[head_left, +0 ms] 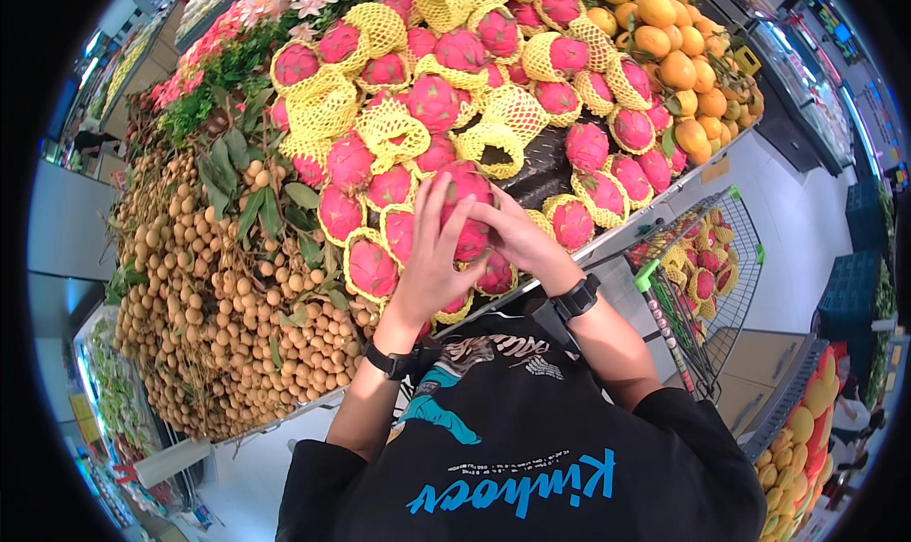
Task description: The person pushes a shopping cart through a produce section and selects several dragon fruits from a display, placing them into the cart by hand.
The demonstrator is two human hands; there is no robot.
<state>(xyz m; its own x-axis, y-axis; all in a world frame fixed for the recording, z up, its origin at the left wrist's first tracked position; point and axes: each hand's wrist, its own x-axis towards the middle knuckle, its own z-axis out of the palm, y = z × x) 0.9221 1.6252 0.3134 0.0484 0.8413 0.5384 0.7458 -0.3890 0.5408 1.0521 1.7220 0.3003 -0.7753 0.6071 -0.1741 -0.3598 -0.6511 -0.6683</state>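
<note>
Between my two hands is a bare dragon fruit (464,193), pink-red, at the near side of the dragon fruit pile. My left hand (432,252) lies along its left and near side, fingers curved over it. From the right, my right hand (517,231) closes round the same fruit, its fingertips partly hidden. Around them sit many dragon fruits, most in yellow foam net sleeves. An empty foam net sleeve (492,149) lies just beyond the held fruit, and another crumpled foam net (392,132) is to its left.
Brown longans (218,305) with leaves fill the left of the stand. Oranges (678,70) are heaped at the far right. A black lining (546,165) shows among the dragon fruits. Right of me stands a shopping cart (735,286) holding netted dragon fruits. Yellow mangoes (788,457) lie lower right.
</note>
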